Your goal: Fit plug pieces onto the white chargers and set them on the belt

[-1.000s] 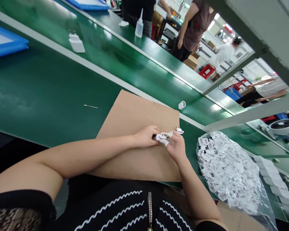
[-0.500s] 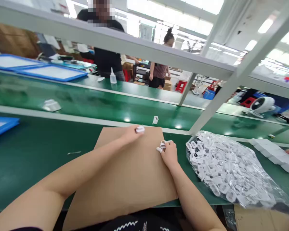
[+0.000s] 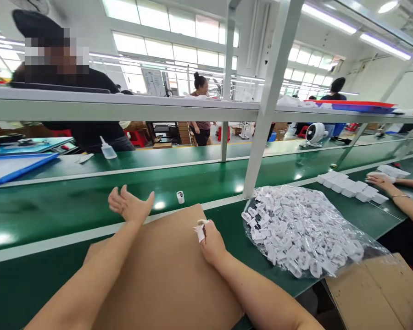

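Observation:
My left hand point(image 3: 132, 206) reaches over the green conveyor belt point(image 3: 72, 201), fingers spread, with nothing visible in it. My right hand point(image 3: 213, 243) is closed around a small white plastic housing point(image 3: 200, 233), above the right edge of a brown cardboard sheet point(image 3: 165, 270). The fingers partly hide this housing. Another small white housing point(image 3: 181, 197) with a dark inside stands on the belt, between my hands and a little beyond them. The cardboard lies in front of me, partly covered by my left forearm.
A clear plastic bag point(image 3: 303, 229) full of white housings lies to the right. Beyond it are white boxes point(image 3: 351, 185) and a co-worker's hand point(image 3: 382, 181). A metal post point(image 3: 265, 105) and shelf rail point(image 3: 158, 110) cross ahead. A squeeze bottle point(image 3: 108, 149) stands across the belt.
My left hand has moved from above the cardboard out over the belt and opened; the white housing it held is no longer seen in it. The view has turned right.

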`<act>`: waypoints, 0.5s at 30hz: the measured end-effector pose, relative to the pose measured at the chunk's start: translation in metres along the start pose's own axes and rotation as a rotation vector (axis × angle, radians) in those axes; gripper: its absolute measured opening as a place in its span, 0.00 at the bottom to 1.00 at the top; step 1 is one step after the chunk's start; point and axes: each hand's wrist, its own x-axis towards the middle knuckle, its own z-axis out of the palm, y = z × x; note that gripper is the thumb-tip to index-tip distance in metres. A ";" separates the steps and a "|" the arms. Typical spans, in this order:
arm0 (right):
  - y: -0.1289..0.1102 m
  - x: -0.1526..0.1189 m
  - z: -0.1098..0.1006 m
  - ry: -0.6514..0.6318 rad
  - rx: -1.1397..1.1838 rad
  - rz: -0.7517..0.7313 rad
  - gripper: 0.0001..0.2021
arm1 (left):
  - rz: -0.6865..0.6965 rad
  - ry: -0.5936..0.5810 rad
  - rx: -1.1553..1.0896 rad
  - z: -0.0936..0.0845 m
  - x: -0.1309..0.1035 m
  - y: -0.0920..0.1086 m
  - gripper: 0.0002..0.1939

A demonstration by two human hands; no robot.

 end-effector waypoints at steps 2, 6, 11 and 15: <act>0.001 0.000 0.003 -0.012 0.024 0.003 0.10 | 0.110 0.037 -0.026 0.017 -0.008 0.018 0.49; 0.007 -0.002 0.005 0.011 0.054 -0.036 0.18 | 0.134 -0.274 0.019 0.053 -0.018 0.046 0.51; 0.010 -0.001 0.004 0.036 0.011 -0.047 0.13 | 0.180 -0.462 -0.009 0.062 -0.015 0.059 0.24; 0.010 0.003 0.000 0.120 0.052 -0.040 0.13 | 0.297 -0.452 -0.085 0.034 -0.021 0.059 0.26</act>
